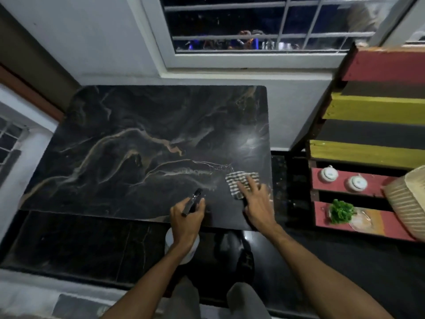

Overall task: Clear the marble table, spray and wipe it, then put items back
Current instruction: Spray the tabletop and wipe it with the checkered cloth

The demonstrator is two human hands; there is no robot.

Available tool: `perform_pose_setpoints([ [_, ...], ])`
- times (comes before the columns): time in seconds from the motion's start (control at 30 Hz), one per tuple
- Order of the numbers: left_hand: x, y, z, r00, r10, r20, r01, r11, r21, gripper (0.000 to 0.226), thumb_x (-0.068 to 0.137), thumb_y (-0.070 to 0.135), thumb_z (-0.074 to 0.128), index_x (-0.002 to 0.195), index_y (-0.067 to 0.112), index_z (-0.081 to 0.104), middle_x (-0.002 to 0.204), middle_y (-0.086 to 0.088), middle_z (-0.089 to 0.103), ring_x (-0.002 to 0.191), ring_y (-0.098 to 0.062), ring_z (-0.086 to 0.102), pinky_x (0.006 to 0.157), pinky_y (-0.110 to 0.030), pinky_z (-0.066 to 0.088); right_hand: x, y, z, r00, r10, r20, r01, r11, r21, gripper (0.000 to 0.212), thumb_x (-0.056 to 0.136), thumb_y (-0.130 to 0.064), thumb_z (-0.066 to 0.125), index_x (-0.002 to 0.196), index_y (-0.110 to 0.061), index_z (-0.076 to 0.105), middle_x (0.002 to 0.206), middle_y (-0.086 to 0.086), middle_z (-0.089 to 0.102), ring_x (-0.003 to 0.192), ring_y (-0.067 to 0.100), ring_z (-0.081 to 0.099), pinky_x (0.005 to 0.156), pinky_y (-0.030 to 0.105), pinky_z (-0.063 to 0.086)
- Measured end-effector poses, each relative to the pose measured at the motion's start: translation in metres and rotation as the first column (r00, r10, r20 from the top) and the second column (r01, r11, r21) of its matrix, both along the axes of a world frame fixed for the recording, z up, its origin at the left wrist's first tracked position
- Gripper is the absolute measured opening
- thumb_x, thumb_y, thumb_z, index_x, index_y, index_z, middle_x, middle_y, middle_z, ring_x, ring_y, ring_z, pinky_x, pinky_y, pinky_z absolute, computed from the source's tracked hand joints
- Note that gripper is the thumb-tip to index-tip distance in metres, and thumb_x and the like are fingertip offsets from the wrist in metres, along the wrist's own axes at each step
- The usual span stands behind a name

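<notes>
Your left hand [187,218] is closed around the neck of the spray bottle [192,203], just over the near edge of the table [138,146]. The bottle's long axis is tilted: its black trigger head points up and away from you, toward the far right across the marble, while its white body [181,247] hangs down below your wrist, off the table's near edge and over the dark floor [69,245]. One finger lies along the head; whether it presses the trigger you cannot tell.

Your right hand [257,203] is open and flat, fingers spread, pressing down on a striped cloth [241,180] at the near right corner of the table. The cloth is a small folded rectangle with black and white bands, its long side running roughly left to right, and your fingertips cover its near half. A faint pale haze shows on the marble between the bottle's nozzle and the cloth.

The rest of the dark, veined marble top shows nothing standing on it. To the right, apart from the table, stands a slatted shelf [372,107] painted red, yellow and black. On its lower red slats sit two small white pots [328,173], side by side, and nearer you a little green plant [341,211]. A window [253,31] with white bars is on the far wall.
</notes>
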State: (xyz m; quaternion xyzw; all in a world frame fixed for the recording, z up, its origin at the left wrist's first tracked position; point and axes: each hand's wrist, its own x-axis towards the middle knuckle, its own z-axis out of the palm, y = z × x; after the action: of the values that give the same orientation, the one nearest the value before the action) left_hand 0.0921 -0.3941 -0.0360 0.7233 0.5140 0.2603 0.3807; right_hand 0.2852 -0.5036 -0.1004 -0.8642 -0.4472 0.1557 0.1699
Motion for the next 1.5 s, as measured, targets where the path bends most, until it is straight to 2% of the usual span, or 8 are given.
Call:
perform_pose_setpoints([
  [0.13, -0.030, 0.027, 0.000, 0.987, 0.159, -0.018, -0.160, 0.986, -0.056, 0.031, 0.089, 0.029, 0.076, 0.063, 0.019, 0.062, 0.060, 0.006, 0.063, 0.066, -0.018, 0.064, 0.070, -0.032, 0.051, -0.003, 0.063, 0.005, 0.953, -0.283, -0.110, 0.288, 0.957, 0.034, 0.077, 0.073, 0.006, 0.053, 0.146, -0.018, 0.046, 0.161, 0.015, 0.021, 0.119, 0.040, 0.034, 0.104, 0.047, 0.041],
  [0.27, -0.066, 0.052, 0.005, 0.969, 0.246, 0.002, -0.246, 0.969, -0.012, 0.042, 0.092, 0.023, 0.074, 0.056, 0.008, 0.058, 0.049, 0.000, 0.055, 0.049, -0.018, 0.054, 0.055, -0.034, 0.046, -0.063, 0.115, 0.001, 0.982, 0.190, -0.021, -0.189, 0.981, 0.054, 0.074, 0.074, 0.003, 0.057, 0.143, -0.021, 0.049, 0.160, 0.013, 0.027, 0.124, 0.040, 0.036, 0.106, 0.046, 0.043],
  [0.43, -0.133, 0.090, 0.002, 0.933, 0.352, 0.080, -0.351, 0.936, -0.022, 0.024, 0.088, 0.020, 0.080, 0.067, 0.013, 0.068, 0.064, 0.008, 0.068, 0.065, -0.006, 0.067, 0.067, -0.025, 0.051, -0.099, 0.172, 0.003, 0.994, -0.086, -0.062, 0.087, 0.996, 0.023, 0.075, 0.068, 0.002, 0.055, 0.141, -0.014, 0.049, 0.158, 0.020, 0.026, 0.124, 0.047, 0.035, 0.108, 0.051, 0.038],
  [0.67, -0.222, 0.140, -0.019, 0.914, 0.405, 0.003, -0.405, 0.914, 0.032, 0.029, 0.091, 0.021, 0.076, 0.066, 0.008, 0.069, 0.057, 0.001, 0.063, 0.055, -0.011, 0.061, 0.056, -0.021, 0.044, -0.250, 0.216, -0.003, 0.828, 0.558, -0.048, -0.554, 0.829, 0.081, 0.079, 0.069, 0.002, 0.054, 0.145, -0.019, 0.046, 0.161, 0.010, 0.026, 0.110, 0.033, 0.041, 0.100, 0.042, 0.045],
  [1.1, -0.313, 0.212, -0.022, 0.837, 0.546, 0.031, -0.545, 0.837, -0.040, 0.038, 0.087, 0.019, 0.078, 0.060, 0.011, 0.054, 0.052, -0.001, 0.052, 0.052, -0.017, 0.054, 0.056, -0.022, 0.040, -0.323, 0.313, 0.005, 0.959, 0.279, -0.043, -0.279, 0.960, 0.012, 0.082, 0.066, 0.005, 0.055, 0.146, -0.012, 0.044, 0.159, 0.019, 0.025, 0.115, 0.040, 0.038, 0.101, 0.048, 0.044],
  [1.27, -0.339, 0.240, -0.025, 0.819, 0.574, 0.010, -0.573, 0.819, -0.015, 0.037, 0.089, 0.017, 0.075, 0.057, 0.012, 0.058, 0.049, 0.001, 0.052, 0.047, -0.017, 0.052, 0.051, -0.027, 0.035, -0.365, 0.348, -0.001, 0.688, 0.722, 0.075, -0.725, 0.687, 0.041, 0.075, 0.071, 0.000, 0.062, 0.144, -0.014, 0.048, 0.156, 0.018, 0.033, 0.114, 0.039, 0.042, 0.098, 0.048, 0.047],
  [1.4, -0.364, 0.264, -0.024, 0.776, 0.629, 0.049, -0.628, 0.777, -0.036, 0.041, 0.086, 0.017, 0.078, 0.054, 0.012, 0.052, 0.047, 0.000, 0.050, 0.046, -0.021, 0.052, 0.050, -0.032, 0.042, -0.363, 0.403, 0.000, 0.916, 0.402, -0.007, -0.402, 0.916, 0.006, 0.080, 0.070, 0.003, 0.058, 0.146, -0.017, 0.044, 0.159, 0.018, 0.023, 0.117, 0.040, 0.036, 0.104, 0.049, 0.042],
  [1.5, -0.381, 0.280, -0.023, 0.734, 0.676, 0.058, -0.674, 0.737, -0.052, 0.034, 0.083, 0.018, 0.081, 0.059, 0.014, 0.057, 0.052, 0.002, 0.057, 0.050, -0.017, 0.057, 0.054, -0.035, 0.049, -0.410, 0.416, 0.000, 0.693, 0.719, 0.052, -0.720, 0.694, 0.004, 0.080, 0.072, -0.001, 0.060, 0.149, -0.015, 0.040, 0.159, 0.020, 0.024, 0.117, 0.041, 0.038, 0.104, 0.049, 0.042],
])
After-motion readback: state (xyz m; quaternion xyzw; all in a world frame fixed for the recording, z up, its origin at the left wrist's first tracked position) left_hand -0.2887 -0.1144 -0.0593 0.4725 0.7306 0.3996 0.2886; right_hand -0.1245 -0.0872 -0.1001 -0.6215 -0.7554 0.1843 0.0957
